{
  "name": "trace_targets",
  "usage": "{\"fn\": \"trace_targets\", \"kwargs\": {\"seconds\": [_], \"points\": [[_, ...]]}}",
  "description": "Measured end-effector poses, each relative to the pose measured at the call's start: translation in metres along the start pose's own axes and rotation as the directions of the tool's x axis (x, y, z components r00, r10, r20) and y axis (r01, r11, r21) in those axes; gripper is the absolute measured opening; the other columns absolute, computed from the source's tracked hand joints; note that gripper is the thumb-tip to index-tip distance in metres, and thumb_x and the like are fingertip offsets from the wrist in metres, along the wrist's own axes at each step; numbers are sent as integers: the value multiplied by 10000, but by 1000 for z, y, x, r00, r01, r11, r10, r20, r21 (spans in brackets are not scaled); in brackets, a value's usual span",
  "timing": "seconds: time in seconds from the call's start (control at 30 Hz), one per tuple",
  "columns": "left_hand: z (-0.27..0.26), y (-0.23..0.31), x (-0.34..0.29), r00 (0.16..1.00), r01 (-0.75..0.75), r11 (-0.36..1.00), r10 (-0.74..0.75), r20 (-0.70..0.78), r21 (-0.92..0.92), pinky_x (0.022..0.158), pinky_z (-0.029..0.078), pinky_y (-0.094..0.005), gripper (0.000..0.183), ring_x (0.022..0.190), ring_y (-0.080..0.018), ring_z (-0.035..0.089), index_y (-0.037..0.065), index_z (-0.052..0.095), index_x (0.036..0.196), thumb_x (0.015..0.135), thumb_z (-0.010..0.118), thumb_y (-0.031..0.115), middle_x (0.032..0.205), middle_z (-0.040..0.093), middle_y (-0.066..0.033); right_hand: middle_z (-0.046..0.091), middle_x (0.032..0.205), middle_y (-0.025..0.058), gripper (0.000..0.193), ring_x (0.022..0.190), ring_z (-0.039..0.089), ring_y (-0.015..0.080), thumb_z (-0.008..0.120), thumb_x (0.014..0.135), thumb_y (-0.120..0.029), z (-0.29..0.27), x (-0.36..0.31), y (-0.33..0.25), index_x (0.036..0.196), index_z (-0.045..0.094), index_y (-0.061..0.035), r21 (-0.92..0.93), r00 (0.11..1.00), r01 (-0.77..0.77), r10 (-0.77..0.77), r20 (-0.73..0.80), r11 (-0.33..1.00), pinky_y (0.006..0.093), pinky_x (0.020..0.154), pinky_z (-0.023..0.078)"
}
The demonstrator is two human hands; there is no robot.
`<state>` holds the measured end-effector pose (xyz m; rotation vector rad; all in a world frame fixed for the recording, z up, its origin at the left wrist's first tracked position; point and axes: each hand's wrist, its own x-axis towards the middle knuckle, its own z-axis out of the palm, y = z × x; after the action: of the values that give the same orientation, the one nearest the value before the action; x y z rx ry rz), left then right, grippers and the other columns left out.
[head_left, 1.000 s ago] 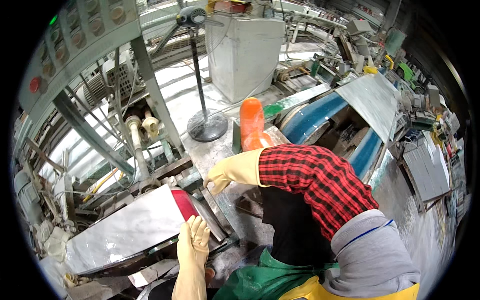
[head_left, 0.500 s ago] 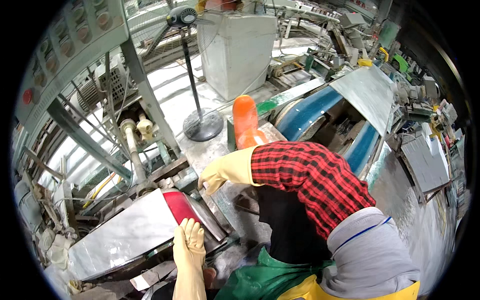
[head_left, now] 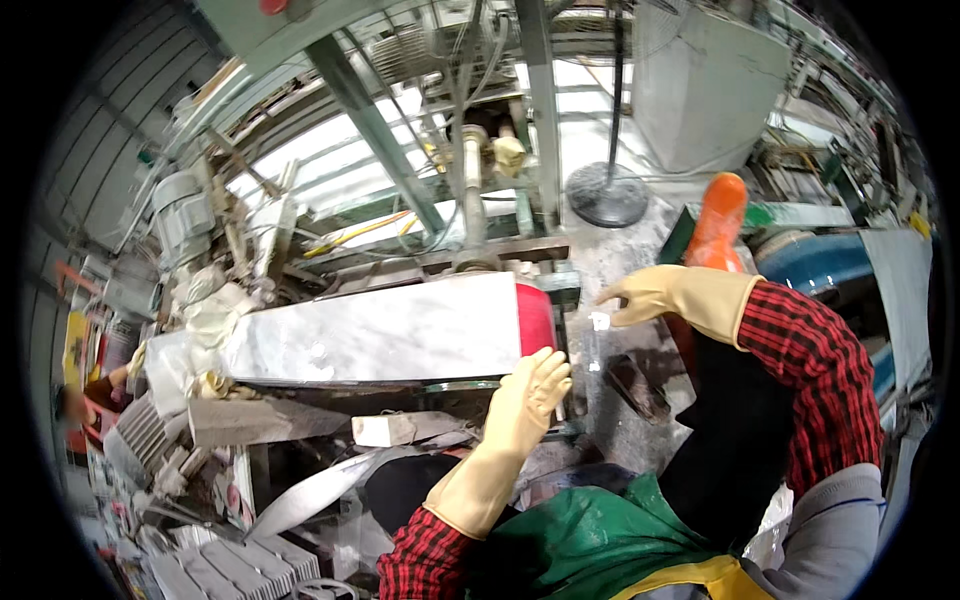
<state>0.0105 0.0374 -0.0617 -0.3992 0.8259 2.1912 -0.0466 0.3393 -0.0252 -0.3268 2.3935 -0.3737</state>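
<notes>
A long white-grey marbled slab [head_left: 380, 330] lies lengthwise on a machine bed, and a red band [head_left: 536, 318] shows past its right end. My left hand [head_left: 520, 410], in a cream rubber glove, reaches the front edge of that band near the slab's corner. Its fingers are extended and lie side by side, with no object in them. My right hand [head_left: 670, 296], gloved the same way, hovers right of the machine's end. Thumb and fingers are apart, and nothing shows between them.
A rounded orange boot-like thing [head_left: 722, 225] stands behind my right hand. Beyond are a black round stand base [head_left: 608, 196] and a pale cabinet [head_left: 700, 85]. Blue curved machinery [head_left: 815, 265] sits at right. Stone offcuts [head_left: 270, 420] lie in front of the slab; a person [head_left: 100, 400] is far left.
The view has swung left, so the slab shows fully and more level. My right hand is farther from the red band. My left hand stays by the band's front edge.
</notes>
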Motion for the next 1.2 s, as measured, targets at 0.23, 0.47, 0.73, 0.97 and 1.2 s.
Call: {"fn": "trace_targets", "kwargs": {"seconds": [0.23, 0.47, 0.73, 0.97, 1.2], "points": [[3, 1, -3, 998, -63, 997, 64, -26, 42, 1005, 526, -361, 501, 1169, -251, 628, -39, 465, 1390, 1036, 545, 307, 1366, 575, -170, 650, 1297, 203, 697, 1183, 623, 364, 583, 869, -538, -3, -2, -3, 1472, 492, -199, 57, 997, -57, 55, 46, 997, 409, 1025, 475], [4, 3, -6, 996, -82, 997, 82, -26, 14, 1012, 524, -352, 529, 1195, -252, 620, -42, 468, 1396, 1017, 582, 309, 1387, 568, -177, 678, 1250, 188, 687, 1139, 643, 361, 558, 870, -531, -3, -3, -4, 1467, 494, -199, 55, 995, -76, 73, 65, 996, 405, 1019, 476], [5, 5, -7, 996, -77, 997, 76, -38, -26, 1014, 521, -369, 484, 1171, -249, 623, -28, 489, 1369, 1018, 592, 290, 1353, 584, -163, 688, 1230, 178, 661, 1116, 652, 354, 564, 870, -522, -2, -3, -5, 1444, 524, -195, 38, 997, -60, 59, 40, 997, 392, 1010, 484], [6, 8, -6, 996, -84, 996, 82, -40, -35, 1018, 522, -375, 440, 1201, -241, 598, -4, 496, 1364, 1029, 573, 270, 1364, 569, -142, 671, 1267, 173, 661, 1166, 627, 352, 566, 864, -516, -2, -3, -3, 1446, 525, -205, 74, 996, -74, 70, 55, 994, 392, 1034, 462], [8, 10, -8, 994, -90, 995, 87, -64, -46, 1014, 523, -371, 444, 1205, -234, 596, 6, 494, 1381, 1035, 564, 275, 1365, 574, -128, 680, 1255, 160, 657, 1141, 636, 360, 539, 874, -539, -1, -2, -3, 1453, 514, -231, 54, 996, -65, 62, 60, 996, 408, 1019, 473]]}}
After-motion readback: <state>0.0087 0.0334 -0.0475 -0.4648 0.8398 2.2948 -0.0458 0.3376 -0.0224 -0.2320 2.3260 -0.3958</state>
